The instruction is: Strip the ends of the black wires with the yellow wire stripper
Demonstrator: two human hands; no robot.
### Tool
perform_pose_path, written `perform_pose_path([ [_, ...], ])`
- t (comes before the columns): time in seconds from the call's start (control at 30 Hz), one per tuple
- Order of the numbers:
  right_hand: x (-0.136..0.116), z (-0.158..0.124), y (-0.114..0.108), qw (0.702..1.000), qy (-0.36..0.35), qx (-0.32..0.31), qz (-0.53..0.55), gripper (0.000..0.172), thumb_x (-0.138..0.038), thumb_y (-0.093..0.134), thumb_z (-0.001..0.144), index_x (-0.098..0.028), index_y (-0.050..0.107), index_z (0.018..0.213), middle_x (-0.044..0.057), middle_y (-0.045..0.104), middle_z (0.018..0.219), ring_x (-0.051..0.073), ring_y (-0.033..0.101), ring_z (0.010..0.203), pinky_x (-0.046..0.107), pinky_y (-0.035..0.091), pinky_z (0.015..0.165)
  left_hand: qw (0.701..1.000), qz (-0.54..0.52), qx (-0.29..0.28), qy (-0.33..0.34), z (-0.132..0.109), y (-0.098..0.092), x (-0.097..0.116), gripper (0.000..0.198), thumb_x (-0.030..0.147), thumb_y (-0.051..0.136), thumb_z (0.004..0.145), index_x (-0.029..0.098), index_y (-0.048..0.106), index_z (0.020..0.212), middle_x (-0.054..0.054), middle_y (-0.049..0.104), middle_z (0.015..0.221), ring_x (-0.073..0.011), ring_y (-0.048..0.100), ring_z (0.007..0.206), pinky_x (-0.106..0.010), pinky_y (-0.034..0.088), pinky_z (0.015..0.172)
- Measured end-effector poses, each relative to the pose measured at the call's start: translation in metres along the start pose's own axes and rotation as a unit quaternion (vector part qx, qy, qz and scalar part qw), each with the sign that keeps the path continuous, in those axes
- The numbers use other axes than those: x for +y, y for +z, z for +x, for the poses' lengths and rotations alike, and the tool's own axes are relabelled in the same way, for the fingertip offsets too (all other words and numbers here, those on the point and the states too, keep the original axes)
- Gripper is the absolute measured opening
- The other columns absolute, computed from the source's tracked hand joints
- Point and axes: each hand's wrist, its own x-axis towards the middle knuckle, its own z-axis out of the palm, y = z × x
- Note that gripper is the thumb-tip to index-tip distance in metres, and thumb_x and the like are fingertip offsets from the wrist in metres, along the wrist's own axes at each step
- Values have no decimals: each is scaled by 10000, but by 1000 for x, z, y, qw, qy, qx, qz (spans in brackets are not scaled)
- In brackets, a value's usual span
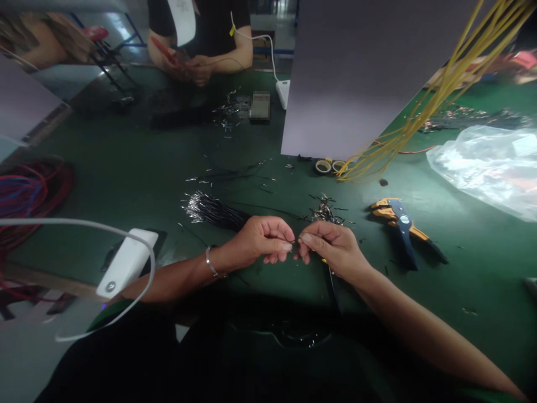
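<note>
My left hand (pixel 272 240) is closed in a pinch, thumb against index finger, on a thin black wire of which only a little shows at the fingertips. Close beside it, my right hand (pixel 329 243) pinches the same short dark strand from the other side; the fingers hide most of it. Behind my left hand lies a bundle of black wires (pixel 218 211) with bare silvery ends pointing left. A pile of short wire scraps (pixel 325 211) sits just beyond my right hand. A dark-handled tool (pixel 331 285) lies partly hidden beneath my right hand.
Yellow-and-blue wire strippers (pixel 403 221) lie to the right. Rolls of tape (pixel 323 166) stand by a grey panel (pixel 344 78), with yellow wires (pixel 403 134) hanging alongside. A plastic bag (pixel 490 168) is far right, a white power strip (pixel 128 263) left. A co-worker (pixel 201 45) sits opposite.
</note>
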Motion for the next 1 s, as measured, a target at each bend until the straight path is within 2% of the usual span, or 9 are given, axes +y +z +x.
perform_pose_path([
  [0.2, -4, 0, 0, 999, -2, -3, -32, 239, -355, 633, 868, -157, 628, 733, 7, 652, 602, 137, 629, 524, 278, 514, 543, 988, 141, 42, 48, -2, 2, 0, 90, 178, 621, 772, 99, 615, 816, 15, 618, 575, -42, 521, 443, -145, 425, 426],
  [0.43, 0, 2, -2, 1000, 0, -22, 2, 209, -324, 624, 882, -154, 634, 761, 11, 663, 638, 136, 636, 532, 276, 511, 543, 984, 164, 51, 35, -4, 2, 3, 84, 169, 567, 793, 103, 620, 799, 23, 595, 544, -47, 499, 427, -154, 409, 417],
  [0.53, 2, 2, -2, 999, 8, -30, 23, 219, -337, 634, 873, -151, 639, 757, 18, 666, 633, 142, 633, 523, 278, 506, 520, 987, 152, 41, 29, -4, 1, 3, 78, 160, 574, 779, 106, 628, 788, 31, 584, 519, -40, 477, 416, -147, 393, 415],
  [0.7, 5, 3, -1, 996, 21, -37, 72, 224, -348, 662, 851, -145, 641, 759, 17, 667, 630, 140, 629, 508, 308, 544, 543, 998, 60, 28, 0, -2, 0, 1, 70, 177, 606, 744, 111, 622, 761, 40, 573, 479, -33, 435, 378, -138, 348, 375],
  [0.83, 6, 4, -1, 995, 24, -25, 98, 185, -318, 695, 828, -145, 662, 771, 23, 675, 649, 149, 649, 531, 289, 536, 507, 999, 16, 40, -13, -1, 1, 0, 64, 174, 614, 734, 113, 620, 752, 43, 569, 457, -30, 414, 345, -134, 324, 349],
  [1.0, 6, 4, -2, 995, 15, -21, 98, 131, -274, 695, 830, -143, 692, 831, 37, 701, 678, 154, 660, 560, 279, 529, 502, 998, 14, 55, -7, -1, 3, 1, 63, 168, 615, 734, 107, 625, 748, 39, 574, 450, -25, 407, 332, -130, 317, 337],
])
